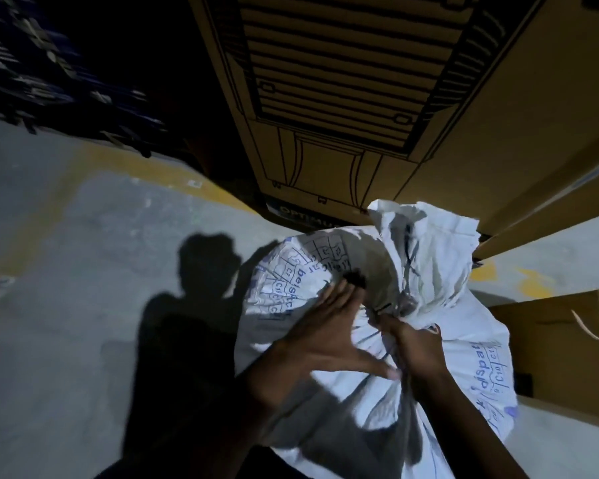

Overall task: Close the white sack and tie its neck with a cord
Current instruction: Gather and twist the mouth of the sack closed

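Observation:
A full white sack [291, 281] with blue print stands on the floor below me. Its top is gathered into a bunched neck [426, 271] that sticks up at the right. My right hand [415, 344] is shut around the base of that neck. My left hand [329, 330] lies flat on the sack just left of the neck, fingers spread, holding nothing. A thin dark cord [408, 250] runs down the folds of the neck toward my right hand; whether it is knotted I cannot tell.
A tall printed cardboard carton [343, 98] stands right behind the sack. A smaller cardboard box [561, 340] with a string handle sits at the right. Grey concrete floor [66, 305] with a yellow painted line spreads to the left. Dark stacked goods fill the upper left.

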